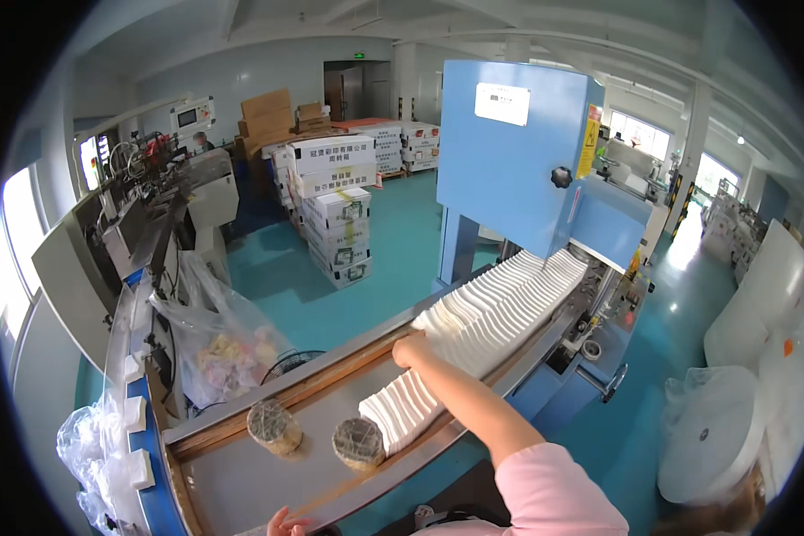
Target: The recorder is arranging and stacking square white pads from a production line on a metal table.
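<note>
Two rows of white, soft-looking folded sheets or tissues (pixel 500 313) stand on edge along a metal trough (pixel 286 487), leading under a blue machine. My right hand (pixel 410 349) reaches across the near row to the front end of the far row, its fingers bent against the white stack there. The fingertips are partly hidden. A round, wrapped block (pixel 359 444) leans at the front end of the near row. Another such block (pixel 274 427) stands apart to its left. At the lower edge, my left hand (pixel 286 523) shows only partly, fingers apart, holding nothing visible.
The blue machine (pixel 509 152) towers over the trough's far end, with a black knob and side handle. Clear plastic bags (pixel 219 344) hang at left beside another machine (pixel 116 232). Stacked white cartons (pixel 338 228) stand behind. Large plastic-wrapped rolls (pixel 710 433) sit at right.
</note>
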Demonstrator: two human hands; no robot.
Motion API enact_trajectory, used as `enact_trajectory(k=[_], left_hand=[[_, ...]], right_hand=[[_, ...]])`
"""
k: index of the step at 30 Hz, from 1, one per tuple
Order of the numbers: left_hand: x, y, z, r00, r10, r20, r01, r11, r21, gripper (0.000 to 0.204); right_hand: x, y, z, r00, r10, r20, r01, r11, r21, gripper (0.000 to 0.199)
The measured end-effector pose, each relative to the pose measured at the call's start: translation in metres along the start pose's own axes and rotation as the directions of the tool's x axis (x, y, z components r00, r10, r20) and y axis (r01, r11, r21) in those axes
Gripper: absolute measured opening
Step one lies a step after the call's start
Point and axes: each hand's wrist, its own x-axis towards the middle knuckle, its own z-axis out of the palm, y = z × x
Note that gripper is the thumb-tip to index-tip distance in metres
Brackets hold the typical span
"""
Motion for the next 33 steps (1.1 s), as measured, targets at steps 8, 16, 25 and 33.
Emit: enact_trajectory(k=[8,16,25,33], left_hand=[[0.131,-0.003,-0.001,0.857,0.512,0.059,-0.374,0.538,0.756,0.067],[0.213,0.009,0.026,0.876,0.057,0.479,-0.422,0.573,0.703,0.076],[0.242,0.001,0.136,0.765,0.066,0.640,-0.586,0.482,0.651,0.069],[0.250,-0.015,0.157,0.749,0.082,0.657,-0.605,0.487,0.629,0.071]], right_hand=[[-0.027,0.100,-0.033,0.671,0.056,-0.739,-0.136,0.989,-0.049,0.010],[-0.033,0.118,-0.012,0.600,-0.011,-0.800,0.282,0.938,0.199,0.015],[-0.020,0.046,-0.035,0.816,-0.364,-0.448,0.527,0.787,0.321,0.013],[-0.008,-0.039,-0.001,0.909,-0.409,0.075,0.411,0.912,-0.004,0.024]])
